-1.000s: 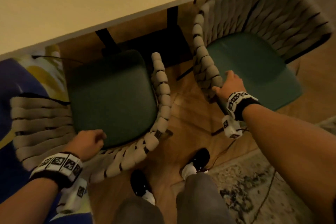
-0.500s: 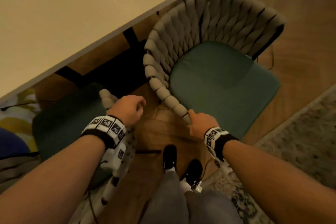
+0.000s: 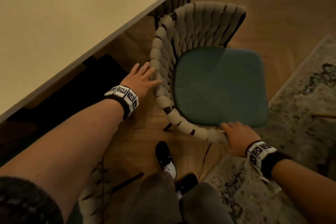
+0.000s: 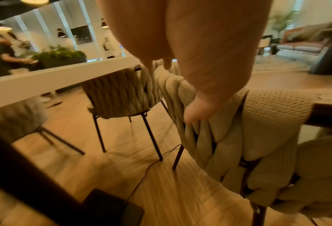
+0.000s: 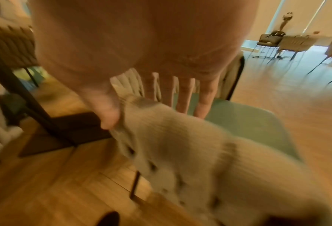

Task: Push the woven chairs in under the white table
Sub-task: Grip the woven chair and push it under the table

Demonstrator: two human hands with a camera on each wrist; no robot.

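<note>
Beside the white table (image 3: 60, 23), off its corner and not under it, stands the woven chair (image 3: 200, 45) with its green cushion (image 3: 220, 87). The left hand (image 3: 140, 80) lies spread against its rim; the right hand (image 3: 236, 136) grips the rim's end.

Head view: from above, looking steeply down past both forearms onto woven chair (image 3: 190, 45), corner of white table (image 3: 72, 14) at upper left, wood floor and rug (image 3: 300, 114) at right. Left wrist view: low, close under left hand (image 4: 200, 53), facing along chair's braided rim toward table edge and a second chair (image 4: 118, 94) beyond. Right wrist view: close under right hand (image 5: 141, 45), blurred, facing across green seat cushion (image 5: 248, 122). Shared by all three: same chair's woven rim and floor.
</note>
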